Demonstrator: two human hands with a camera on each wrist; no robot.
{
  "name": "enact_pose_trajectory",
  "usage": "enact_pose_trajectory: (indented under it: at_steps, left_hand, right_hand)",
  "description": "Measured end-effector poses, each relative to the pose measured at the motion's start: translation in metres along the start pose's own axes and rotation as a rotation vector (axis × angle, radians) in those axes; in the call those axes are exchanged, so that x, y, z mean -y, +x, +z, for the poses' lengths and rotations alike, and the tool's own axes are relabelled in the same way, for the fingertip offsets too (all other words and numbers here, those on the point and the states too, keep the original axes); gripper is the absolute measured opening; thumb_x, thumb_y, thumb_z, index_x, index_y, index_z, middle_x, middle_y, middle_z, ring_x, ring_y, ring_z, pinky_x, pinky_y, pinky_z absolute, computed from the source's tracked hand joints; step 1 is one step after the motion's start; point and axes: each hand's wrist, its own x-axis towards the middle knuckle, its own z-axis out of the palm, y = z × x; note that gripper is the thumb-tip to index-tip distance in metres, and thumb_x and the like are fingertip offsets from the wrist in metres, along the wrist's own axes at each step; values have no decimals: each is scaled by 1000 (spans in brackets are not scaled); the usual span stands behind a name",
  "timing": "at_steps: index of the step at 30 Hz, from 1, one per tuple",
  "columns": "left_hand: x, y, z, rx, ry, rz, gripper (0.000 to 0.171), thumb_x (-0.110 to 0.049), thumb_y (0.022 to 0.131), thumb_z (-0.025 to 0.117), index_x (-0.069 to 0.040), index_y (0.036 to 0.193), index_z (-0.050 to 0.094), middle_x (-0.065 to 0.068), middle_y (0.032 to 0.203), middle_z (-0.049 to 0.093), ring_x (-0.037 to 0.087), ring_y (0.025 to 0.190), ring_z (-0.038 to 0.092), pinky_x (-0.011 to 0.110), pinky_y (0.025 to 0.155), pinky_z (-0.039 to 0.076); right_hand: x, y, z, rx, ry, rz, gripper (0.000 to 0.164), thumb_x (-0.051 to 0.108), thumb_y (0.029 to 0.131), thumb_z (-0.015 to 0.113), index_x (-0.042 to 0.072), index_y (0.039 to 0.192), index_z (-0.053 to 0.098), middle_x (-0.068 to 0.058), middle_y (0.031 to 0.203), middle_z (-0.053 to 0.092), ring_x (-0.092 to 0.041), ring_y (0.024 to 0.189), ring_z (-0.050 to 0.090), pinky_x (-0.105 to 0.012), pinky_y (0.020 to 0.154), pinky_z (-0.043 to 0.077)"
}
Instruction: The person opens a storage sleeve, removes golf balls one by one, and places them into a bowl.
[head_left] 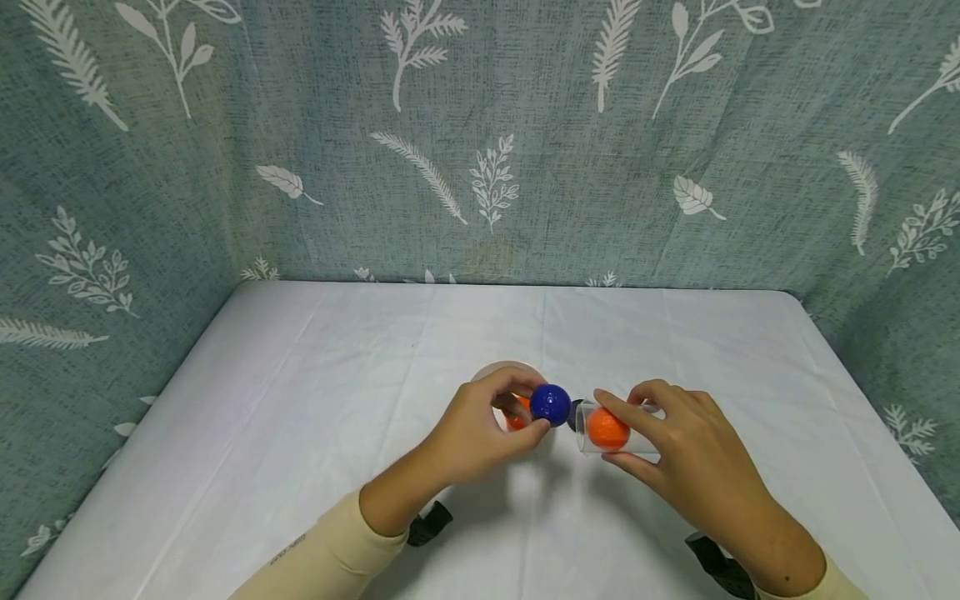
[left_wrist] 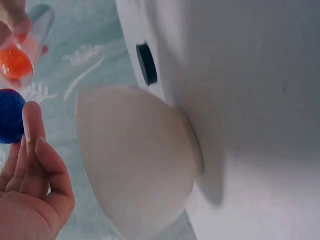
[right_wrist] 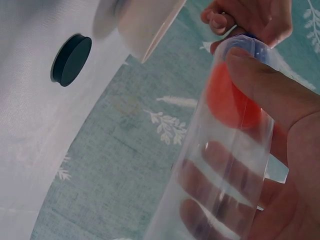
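Between thumb and fingertips, my left hand [head_left: 480, 429] pinches a shiny blue ball [head_left: 551, 405] close to the mouth of a clear tube [head_left: 639, 442]. My right hand [head_left: 686, 450] grips that tube, which lies nearly sideways in the head view with its mouth to the left. Inside, near the mouth, is an orange ball [head_left: 607, 429]; the right wrist view shows the rest of the tube [right_wrist: 200, 175] without balls. Behind my left hand stands a pale bowl [left_wrist: 135, 155], and orange [head_left: 516, 415] shows in it between my fingers.
A dark round cap [right_wrist: 72, 60] lies on the white-covered table [head_left: 337, 375] beside the bowl, partly hidden by the blue ball and tube in the head view. A green leaf-patterned curtain [head_left: 315, 217] hangs behind the table and along its sides.
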Motion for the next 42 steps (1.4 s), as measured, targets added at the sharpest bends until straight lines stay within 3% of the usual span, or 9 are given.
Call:
enact_pose_trajectory:
  at_steps: [3, 4, 7, 10, 14, 17, 24, 32, 42]
  left_hand:
    - [1, 3, -6, -19, 37, -20, 37, -16, 84, 79, -18, 119, 65, -5, 105, 70, 9, 80, 67, 38, 75, 57]
    - [2, 3, -8, -28, 55, -30, 37, -17, 84, 79, -18, 119, 65, -5, 103, 71, 9, 79, 66, 37, 73, 56]
    - [6, 6, -17, -68, 119, -58, 38, -20, 84, 79, -16, 119, 65, -4, 101, 71, 11, 79, 63, 29, 68, 52]
    - [10, 8, -27, -114, 194, -89, 38, -21, 83, 80, -15, 118, 66, -4, 98, 71, 13, 78, 60, 25, 65, 49]
    - [17, 11, -35, -137, 337, -109, 36, -25, 81, 80, -15, 113, 67, -5, 94, 73, 15, 76, 57, 26, 62, 45]
    - [22, 15, -37, -114, 476, -120, 35, -31, 80, 80, -16, 110, 69, -7, 92, 73, 14, 73, 56, 28, 63, 43]
    - [28, 24, -35, -4, 741, -97, 37, -37, 80, 80, -15, 108, 71, -4, 90, 74, 14, 81, 63, 34, 79, 36]
    - [27, 30, -33, 51, 830, -131, 42, -38, 79, 81, -13, 111, 72, -2, 94, 75, 13, 87, 65, 32, 76, 33]
    - [23, 29, -30, 95, 905, -104, 48, -38, 80, 83, -11, 118, 70, 1, 103, 76, 14, 92, 69, 33, 75, 35]
  right_hand:
    - [0, 0, -1, 12, -6, 12, 70, 37, 63, 93, 25, 127, 70, -4, 97, 62, -22, 81, 60, -45, 80, 50]
    - [0, 0, -2, 14, -5, 15, 68, 40, 65, 92, 25, 128, 69, -4, 97, 62, -22, 82, 60, -45, 80, 50]
    - [-1, 0, -2, 11, 11, 17, 60, 58, 79, 73, 25, 129, 69, -4, 98, 63, -22, 86, 61, -44, 81, 50]
    - [-1, 0, -2, -1, 31, 10, 64, 67, 86, 49, 25, 129, 69, -4, 99, 63, -22, 90, 61, -44, 82, 50]
    - [0, 1, -2, -3, 41, 17, 60, 55, 78, 77, 23, 128, 69, -4, 99, 63, -23, 91, 62, -45, 83, 50]
    - [2, 2, -3, 16, 37, 44, 69, 37, 65, 93, 24, 128, 69, -4, 98, 63, -25, 91, 62, -46, 84, 51]
    - [2, 1, -3, 15, 37, 36, 66, 42, 70, 89, 27, 130, 68, -3, 98, 62, -21, 90, 60, -44, 83, 50]
    - [1, 1, -2, -10, 29, 3, 72, 36, 63, 93, 27, 130, 68, -2, 96, 61, -11, 76, 52, -41, 80, 48]
    - [1, 0, -3, 11, 26, 22, 71, 36, 65, 92, 27, 131, 67, -2, 97, 61, -18, 87, 60, -45, 83, 50]
